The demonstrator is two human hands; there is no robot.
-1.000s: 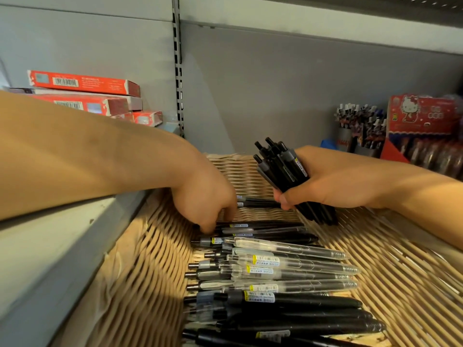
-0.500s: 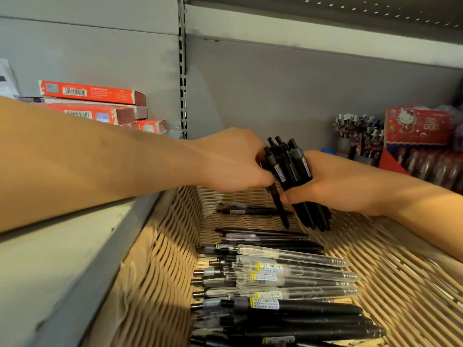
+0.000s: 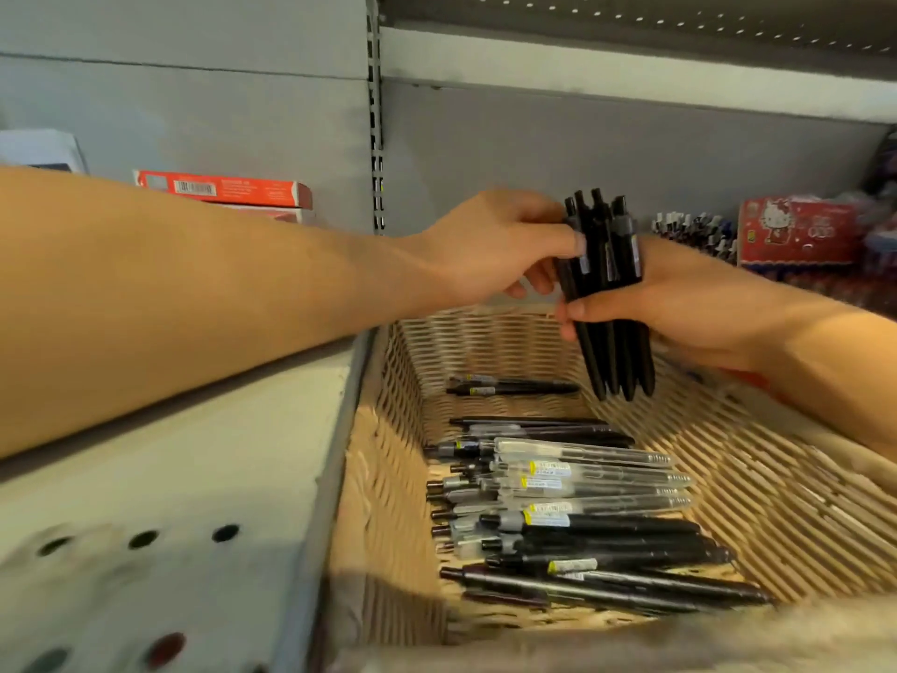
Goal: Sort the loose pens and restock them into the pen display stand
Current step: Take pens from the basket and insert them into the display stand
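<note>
Holding a bundle of black pens (image 3: 606, 284) upright above the far end of the woven basket (image 3: 776, 478), the right hand (image 3: 679, 303) grips them while the left hand (image 3: 490, 250) pinches the bundle's top. Loose pens (image 3: 558, 502) lie in the basket below.

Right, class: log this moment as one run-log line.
right hand: grips black pen bundle upright | left hand: fingers on bundle | wicker basket: loose pens remain
</note>
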